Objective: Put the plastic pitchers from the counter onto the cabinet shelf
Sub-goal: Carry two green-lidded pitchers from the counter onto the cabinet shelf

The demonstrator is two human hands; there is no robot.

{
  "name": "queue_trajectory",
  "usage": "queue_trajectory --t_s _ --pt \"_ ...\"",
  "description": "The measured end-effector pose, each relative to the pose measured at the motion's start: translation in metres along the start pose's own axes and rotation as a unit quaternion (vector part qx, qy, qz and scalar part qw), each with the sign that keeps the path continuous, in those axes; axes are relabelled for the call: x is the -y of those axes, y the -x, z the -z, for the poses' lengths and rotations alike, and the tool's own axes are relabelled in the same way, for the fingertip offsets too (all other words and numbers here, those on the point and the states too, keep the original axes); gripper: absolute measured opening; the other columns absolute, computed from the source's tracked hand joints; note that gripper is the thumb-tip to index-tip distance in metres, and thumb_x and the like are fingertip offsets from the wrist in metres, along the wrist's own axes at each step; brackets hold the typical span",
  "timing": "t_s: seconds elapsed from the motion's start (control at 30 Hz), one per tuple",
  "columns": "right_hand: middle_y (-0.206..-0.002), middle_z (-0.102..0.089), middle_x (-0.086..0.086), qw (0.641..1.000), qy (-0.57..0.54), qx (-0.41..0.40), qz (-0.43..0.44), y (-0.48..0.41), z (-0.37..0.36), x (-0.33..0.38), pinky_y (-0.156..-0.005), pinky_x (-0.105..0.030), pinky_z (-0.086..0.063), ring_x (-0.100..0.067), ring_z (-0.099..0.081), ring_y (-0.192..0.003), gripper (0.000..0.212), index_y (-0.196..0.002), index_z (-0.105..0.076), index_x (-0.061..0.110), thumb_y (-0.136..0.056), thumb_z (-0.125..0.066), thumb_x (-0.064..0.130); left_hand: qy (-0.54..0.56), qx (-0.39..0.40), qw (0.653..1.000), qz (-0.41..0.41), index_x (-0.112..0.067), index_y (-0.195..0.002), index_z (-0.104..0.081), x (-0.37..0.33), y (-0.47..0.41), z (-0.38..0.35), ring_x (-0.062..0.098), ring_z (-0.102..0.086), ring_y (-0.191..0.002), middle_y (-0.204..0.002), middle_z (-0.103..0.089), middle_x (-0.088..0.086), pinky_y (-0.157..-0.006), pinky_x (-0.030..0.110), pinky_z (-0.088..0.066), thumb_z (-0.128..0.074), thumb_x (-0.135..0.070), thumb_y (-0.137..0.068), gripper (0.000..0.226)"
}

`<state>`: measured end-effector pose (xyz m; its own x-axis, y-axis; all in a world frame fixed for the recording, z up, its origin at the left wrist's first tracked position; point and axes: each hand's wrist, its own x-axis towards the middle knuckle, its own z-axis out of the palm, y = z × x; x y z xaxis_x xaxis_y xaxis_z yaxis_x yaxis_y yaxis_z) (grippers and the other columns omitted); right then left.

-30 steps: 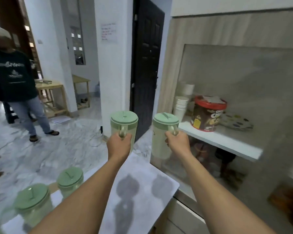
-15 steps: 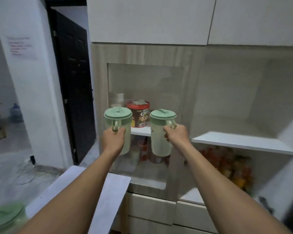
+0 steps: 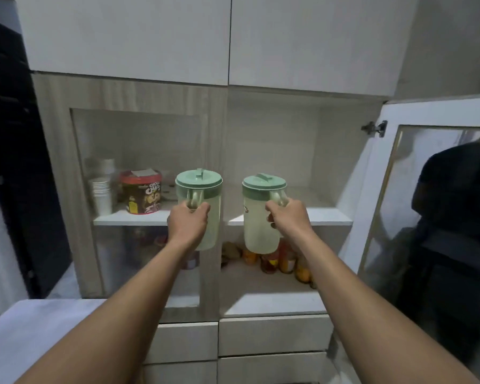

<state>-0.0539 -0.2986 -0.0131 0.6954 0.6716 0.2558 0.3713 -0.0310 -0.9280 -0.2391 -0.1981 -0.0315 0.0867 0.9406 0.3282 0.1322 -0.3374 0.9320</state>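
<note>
Before the cabinet: two pitchers carried to the shelf.
Left hand point(image 3: 187, 221) grips left pitcher point(image 3: 199, 207) by its handle; right hand point(image 3: 287, 217) likewise grips right pitcher point(image 3: 261, 214). Both hang upright, lids level, facing the bare shelf point(image 3: 327, 216), probably for simultaneous placement.

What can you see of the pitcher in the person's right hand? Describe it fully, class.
The right pitcher looks like translucent pale plastic with a green lid that has a raised tab. It hangs upright in the air, gripped by its side handle in the right hand, in front of the open cabinet's white shelf. A small label shows near the handle, unreadable.
</note>
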Motion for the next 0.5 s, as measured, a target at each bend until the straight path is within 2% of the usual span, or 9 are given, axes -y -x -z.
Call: queue_trajectory --t_s 0.1,0.23,0.33,0.43,0.5 --pt "-0.069 -0.07 -0.002 1.0 0.014 -0.016 0.0 -0.005 0.036 -0.011 -0.077 -0.042 -0.057 -0.024 -0.07 -0.077 0.013 -0.079 -0.067 0.016 -0.086 -0.064 0.027 0.019 0.024 1.0 0.001 -0.009 -0.074 -0.067 -0.008 0.017 -0.035 0.031 -0.065 -0.074 -0.071 -0.07 0.009 -0.072 0.041 -0.054 -0.058 -0.035 -0.077 0.027" --pt "-0.068 -0.068 -0.004 0.999 0.008 -0.039 -0.016 -0.018 0.069 -0.031 -0.07 -0.041 -0.055 -0.023 -0.066 -0.072 0.014 -0.08 -0.068 0.013 -0.086 -0.063 0.024 0.042 0.06 0.997 0.012 -0.011 -0.072 -0.065 -0.014 0.031 -0.08 0.021 -0.056 -0.061 -0.063 -0.063 0.004 -0.062 0.032 -0.045 -0.06 -0.025 -0.083 0.018" --pt "-0.071 -0.069 -0.005 0.999 0.005 -0.046 -0.028 -0.037 0.083 -0.045 -0.079 -0.047 -0.058 -0.023 -0.066 -0.074 0.013 -0.083 -0.068 0.012 -0.086 -0.063 0.023 0.065 0.082 0.994 0.016 -0.005 -0.075 -0.064 -0.017 0.026 -0.112 0.017 -0.051 -0.058 -0.063 -0.058 0.006 -0.057 0.029 -0.041 -0.058 -0.015 -0.088 0.017" --pt "-0.07 -0.068 -0.007 0.997 0.003 -0.062 -0.036 -0.066 0.092 -0.057 -0.08 -0.046 -0.057 -0.023 -0.065 -0.072 0.013 -0.08 -0.068 0.011 -0.087 -0.063 0.021 0.066 0.094 0.993 0.013 0.001 -0.08 -0.066 -0.018 0.009 -0.145 0.019 -0.053 -0.06 -0.064 -0.06 0.007 -0.059 0.03 -0.044 -0.059 -0.016 -0.087 0.02" --pt "-0.069 -0.068 -0.006 0.997 0.0 -0.068 -0.037 -0.087 0.095 -0.065 -0.076 -0.044 -0.055 -0.023 -0.064 -0.07 0.013 -0.079 -0.068 0.011 -0.086 -0.063 0.021 0.064 0.1 0.993 0.015 -0.005 -0.076 -0.066 -0.014 -0.009 -0.167 0.021 -0.056 -0.061 -0.063 -0.061 0.006 -0.061 0.034 -0.046 -0.06 -0.021 -0.084 0.019"
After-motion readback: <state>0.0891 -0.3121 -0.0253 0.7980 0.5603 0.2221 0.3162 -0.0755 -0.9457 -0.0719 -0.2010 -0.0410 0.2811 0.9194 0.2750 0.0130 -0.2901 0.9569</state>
